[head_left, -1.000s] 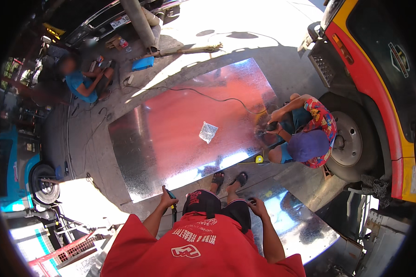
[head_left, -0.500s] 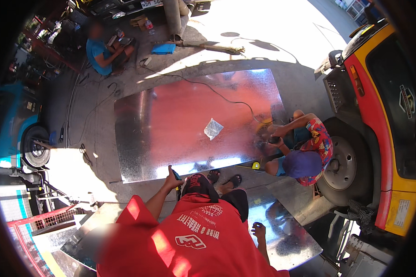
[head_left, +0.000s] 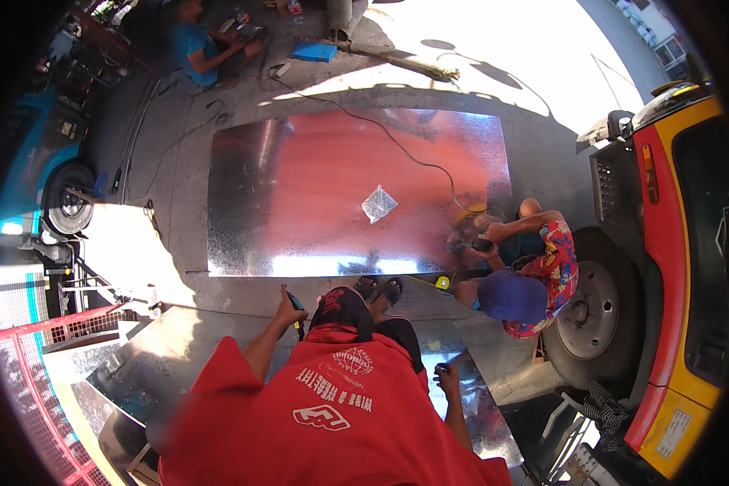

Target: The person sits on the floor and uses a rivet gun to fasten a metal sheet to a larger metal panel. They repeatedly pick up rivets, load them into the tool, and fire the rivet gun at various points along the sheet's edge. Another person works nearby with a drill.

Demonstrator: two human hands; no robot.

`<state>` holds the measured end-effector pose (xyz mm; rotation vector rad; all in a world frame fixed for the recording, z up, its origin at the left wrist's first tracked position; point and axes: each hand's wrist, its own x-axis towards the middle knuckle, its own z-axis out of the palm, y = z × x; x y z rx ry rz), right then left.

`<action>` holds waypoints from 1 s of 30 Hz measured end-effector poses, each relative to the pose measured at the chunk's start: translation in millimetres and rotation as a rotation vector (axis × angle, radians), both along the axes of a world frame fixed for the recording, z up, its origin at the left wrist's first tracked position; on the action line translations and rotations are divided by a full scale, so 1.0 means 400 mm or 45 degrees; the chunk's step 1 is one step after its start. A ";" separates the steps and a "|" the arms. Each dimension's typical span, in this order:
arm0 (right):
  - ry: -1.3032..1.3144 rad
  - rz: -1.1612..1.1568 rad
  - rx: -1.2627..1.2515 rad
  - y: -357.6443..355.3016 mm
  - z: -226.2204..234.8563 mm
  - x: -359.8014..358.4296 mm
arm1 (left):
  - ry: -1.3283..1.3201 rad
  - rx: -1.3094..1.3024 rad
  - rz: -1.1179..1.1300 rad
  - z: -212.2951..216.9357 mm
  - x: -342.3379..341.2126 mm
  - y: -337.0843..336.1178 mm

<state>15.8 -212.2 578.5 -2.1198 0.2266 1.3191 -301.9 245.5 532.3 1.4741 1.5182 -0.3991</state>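
My left hand (head_left: 287, 311) is closed round a slim teal-and-dark hand tool with a yellow part (head_left: 298, 314), near the close edge of a large shiny metal sheet (head_left: 243, 202) on the floor. At my right side, my right hand (head_left: 447, 381) has its fingers curled round a small dark thing too small to name, above another metal sheet (head_left: 490, 433). On the big sheet lies a clear, silvery packet (head_left: 379, 204). At the right end, a crouching co-worker in a blue cap (head_left: 512, 293) holds a dark corded tool (head_left: 482, 243) against the sheet.
A yellow tape measure (head_left: 442, 282) lies by the co-worker. A black cord (head_left: 364, 120) crosses the big sheet. To the right stands a red-and-yellow vehicle (head_left: 656, 243); a teal vehicle (head_left: 32, 162) is at left. Another person (head_left: 202, 53) sits beyond, near a blue case (head_left: 314, 53).
The view has shifted, so the sheet sits higher in the picture. My left hand with the tool is now just off the sheet's near edge, where it overlapped it before. My right fingers look more curled.
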 end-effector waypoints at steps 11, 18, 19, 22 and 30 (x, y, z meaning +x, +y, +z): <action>0.044 0.354 0.130 0.172 -0.127 0.337 | -0.109 0.123 0.402 0.125 -0.080 -0.204; -0.096 0.344 0.437 0.485 -0.181 0.431 | 0.074 0.191 0.508 0.134 -0.215 -0.348; -0.091 0.411 0.458 0.515 -0.195 0.419 | 0.105 0.156 0.554 0.137 -0.238 -0.366; -0.077 0.615 0.283 0.589 -0.216 0.379 | 0.051 0.116 0.738 0.152 -0.305 -0.402; -0.032 1.204 0.074 0.825 -0.206 0.205 | 0.022 -0.129 1.290 0.083 -0.535 -0.410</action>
